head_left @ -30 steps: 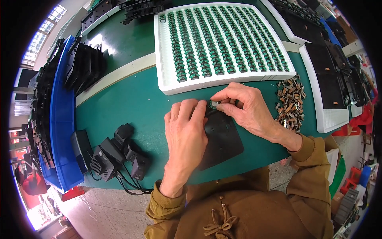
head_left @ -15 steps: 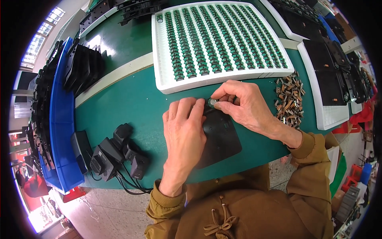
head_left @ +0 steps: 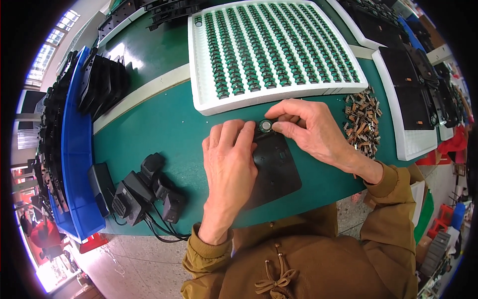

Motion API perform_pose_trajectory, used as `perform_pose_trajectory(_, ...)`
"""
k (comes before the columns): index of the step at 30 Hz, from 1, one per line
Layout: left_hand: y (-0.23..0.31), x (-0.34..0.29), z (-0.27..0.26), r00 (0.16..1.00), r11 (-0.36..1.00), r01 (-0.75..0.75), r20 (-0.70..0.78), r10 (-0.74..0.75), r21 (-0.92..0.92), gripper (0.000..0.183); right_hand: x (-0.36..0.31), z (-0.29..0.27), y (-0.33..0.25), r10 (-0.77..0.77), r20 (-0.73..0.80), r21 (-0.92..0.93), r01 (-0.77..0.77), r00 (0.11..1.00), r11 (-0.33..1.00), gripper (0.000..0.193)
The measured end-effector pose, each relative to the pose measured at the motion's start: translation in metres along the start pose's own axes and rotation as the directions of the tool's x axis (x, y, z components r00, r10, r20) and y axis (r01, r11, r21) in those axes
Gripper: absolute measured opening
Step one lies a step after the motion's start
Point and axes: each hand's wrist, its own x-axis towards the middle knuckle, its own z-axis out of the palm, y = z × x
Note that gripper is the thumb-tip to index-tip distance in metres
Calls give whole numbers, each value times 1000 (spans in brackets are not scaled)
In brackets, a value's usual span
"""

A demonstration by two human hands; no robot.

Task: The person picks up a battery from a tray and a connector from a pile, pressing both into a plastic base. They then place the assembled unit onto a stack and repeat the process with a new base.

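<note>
A flat black plastic panel [head_left: 274, 172] lies on the green tabletop in front of me. My left hand [head_left: 228, 162] is closed over its left side, fingers together and pointing away from me; the fingertips' undersides are hidden. At the panel's far end sits a small round circuit board [head_left: 265, 125], green-rimmed with a silvery disc in its middle. The thumb and index finger of my right hand [head_left: 311, 128] pinch at its right and far rim, the other fingers curled behind. Just beyond my hands stands a white foam tray [head_left: 219, 105] holding rows of similar green-and-black parts.
A pile of small metal-and-brown parts [head_left: 362, 124] lies right of my right hand. Black cabled devices [head_left: 144, 192] and a blue bin [head_left: 77, 149] are at left. Farther right, a white foam tray [head_left: 416, 144] carries black panels. The table's near edge runs before my body.
My right fingers have shifted slightly right and off the top of the round circuit board, so its disc shows more fully. My left hand stays on the panel.
</note>
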Motion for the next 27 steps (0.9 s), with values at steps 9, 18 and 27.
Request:
perform_pose_trajectory(9, 4, 1, 0, 1000, 1000, 23, 9, -23, 6, 38, 1, 4, 3, -122, 48, -143, 128, 991, 982, 15)
perform_pose_trajectory(18, 5, 5, -2, 1000, 1000, 25, -10, -25, -3, 40, 1, 2, -1, -62, -3, -158, 60, 998, 986, 15)
perform_pose_trajectory(27, 0, -5, -4, 999, 1000, -17, 49, 16, 19, 60, 42, -21, -55, -363, -13, -268, 346, 932, 899, 12)
